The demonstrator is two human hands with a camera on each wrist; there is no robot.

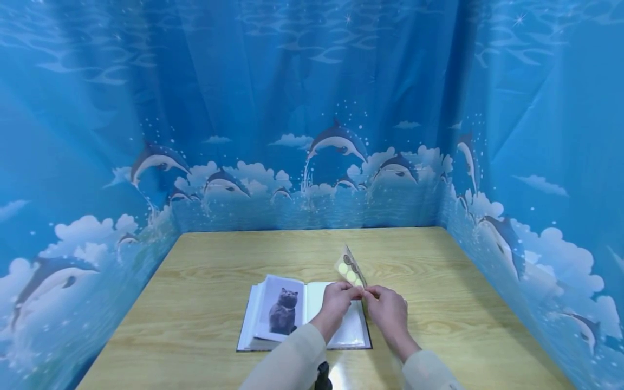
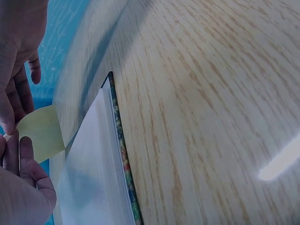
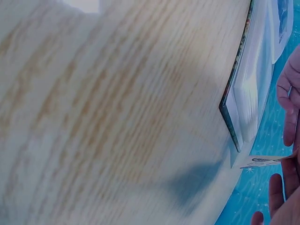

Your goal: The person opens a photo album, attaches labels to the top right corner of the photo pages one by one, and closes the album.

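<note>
A small sheet of round stickers (image 1: 350,269) stands tilted above the album's right side, pale round shapes on one face and dark round prints on the other. My left hand (image 1: 336,305) pinches its near end between thumb and fingers. Right beside it, fingertips almost meeting, my right hand (image 1: 388,314) pinches the same end. Below lies an open photo album (image 1: 347,331) with clear-sleeved pages; a picture of a grey cat (image 1: 284,311) shows on its left page. In the left wrist view the sheet (image 2: 43,133) looks plain yellowish; the right wrist view catches it (image 3: 265,161) nearly edge-on.
The wood-grain table (image 1: 195,303) extends around the album on all sides. A blue curtain (image 1: 302,108) printed with dolphins and clouds encloses the back and both sides. A small black object (image 1: 323,376) shows at the bottom edge between the sleeves.
</note>
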